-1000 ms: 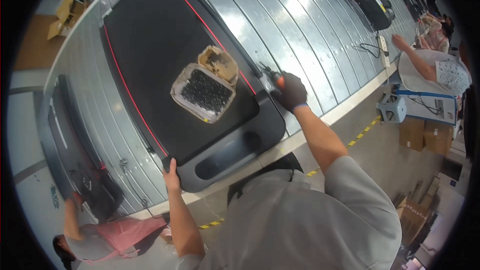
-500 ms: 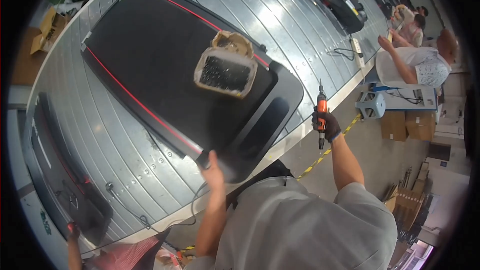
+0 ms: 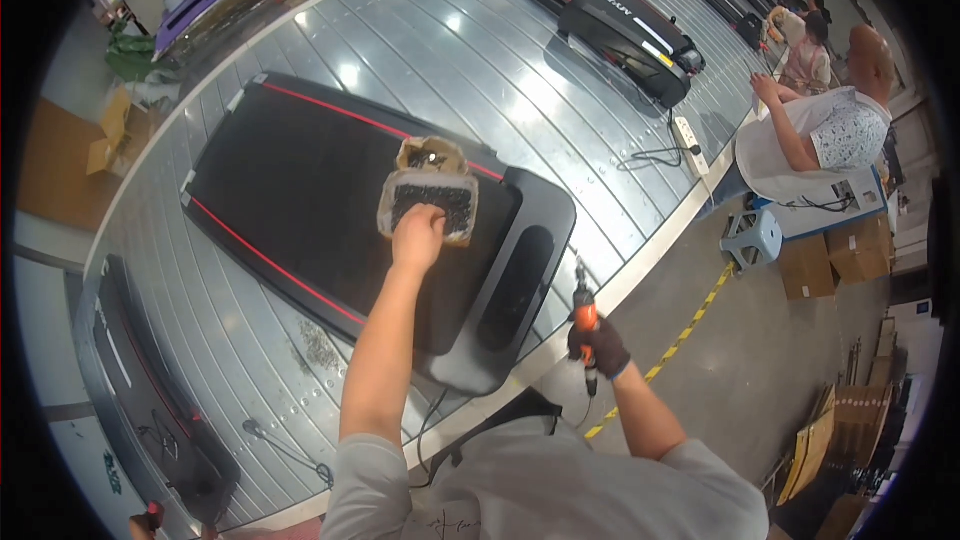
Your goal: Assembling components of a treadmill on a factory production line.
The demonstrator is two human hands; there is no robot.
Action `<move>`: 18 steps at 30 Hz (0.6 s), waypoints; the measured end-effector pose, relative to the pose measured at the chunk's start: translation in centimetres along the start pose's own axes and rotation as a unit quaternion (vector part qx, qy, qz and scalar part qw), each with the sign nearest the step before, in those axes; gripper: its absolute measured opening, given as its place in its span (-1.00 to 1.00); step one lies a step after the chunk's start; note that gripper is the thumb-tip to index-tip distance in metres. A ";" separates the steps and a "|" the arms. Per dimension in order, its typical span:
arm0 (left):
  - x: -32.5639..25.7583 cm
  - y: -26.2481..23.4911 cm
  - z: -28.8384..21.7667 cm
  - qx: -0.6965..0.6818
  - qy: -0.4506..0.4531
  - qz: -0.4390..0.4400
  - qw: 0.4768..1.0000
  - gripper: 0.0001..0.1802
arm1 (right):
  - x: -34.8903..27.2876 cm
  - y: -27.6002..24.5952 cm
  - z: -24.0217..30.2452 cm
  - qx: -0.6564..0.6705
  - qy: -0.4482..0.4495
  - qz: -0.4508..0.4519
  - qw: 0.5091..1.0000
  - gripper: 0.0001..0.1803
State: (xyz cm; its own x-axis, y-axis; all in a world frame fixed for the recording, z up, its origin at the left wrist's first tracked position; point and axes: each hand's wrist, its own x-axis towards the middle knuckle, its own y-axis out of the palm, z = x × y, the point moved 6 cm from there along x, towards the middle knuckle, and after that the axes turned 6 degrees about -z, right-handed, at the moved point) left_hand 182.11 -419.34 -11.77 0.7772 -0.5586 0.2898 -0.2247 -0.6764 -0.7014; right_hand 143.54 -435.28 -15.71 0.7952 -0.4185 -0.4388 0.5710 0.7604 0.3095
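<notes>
A black treadmill [image 3: 300, 190] with red side stripes lies flat on the grey slatted conveyor [image 3: 480, 50]. On its deck stand a clear tub of dark screws [image 3: 440, 202] and a smaller brown box [image 3: 430, 153] behind it. My left hand [image 3: 418, 237] reaches into the near edge of the screw tub, fingers curled down among the screws. My right hand [image 3: 598, 348], in a dark glove, holds an orange power screwdriver [image 3: 584, 312] upright, off the conveyor's edge, to the right of the treadmill's front cover.
Another treadmill [image 3: 610, 10] lies farther along the conveyor, a third [image 3: 150, 390] at lower left. A power strip [image 3: 690, 145] and cable sit near the edge. A seated person [image 3: 820, 130] works at right beside a blue stool [image 3: 752, 237] and cardboard boxes [image 3: 835, 255]. Yellow floor tape [image 3: 680, 340] runs alongside.
My left hand rose from the treadmill's near edge up to the screw tub. My right hand pulled the screwdriver off the treadmill and now holds it beside the conveyor.
</notes>
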 end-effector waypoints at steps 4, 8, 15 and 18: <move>3.6 4.1 1.7 0.137 -0.055 0.225 0.963 -0.84 | -1.6 -0.5 -0.5 -0.014 0.052 -0.009 0.999 -0.54; 4.2 4.6 2.0 0.115 -0.043 0.213 0.969 -0.83 | -1.0 -3.2 -1.8 0.008 0.089 -0.014 0.996 -0.52; -1.6 0.9 -0.7 -0.188 -0.150 -0.014 0.970 -0.89 | 1.7 1.1 4.6 -0.264 0.038 0.064 0.962 -0.50; -8.2 0.6 -4.7 -0.546 -0.415 -0.069 0.724 -0.92 | 2.4 5.1 6.7 -0.499 -0.031 0.125 0.857 -0.41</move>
State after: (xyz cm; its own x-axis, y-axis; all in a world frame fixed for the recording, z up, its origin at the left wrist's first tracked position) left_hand 172.84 -417.41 -11.52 0.8199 -0.2753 -0.5020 -0.0905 -0.9281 0.3611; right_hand 149.75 -435.71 -9.57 0.8940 -0.1836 -0.4088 -0.0519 0.8637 -0.5014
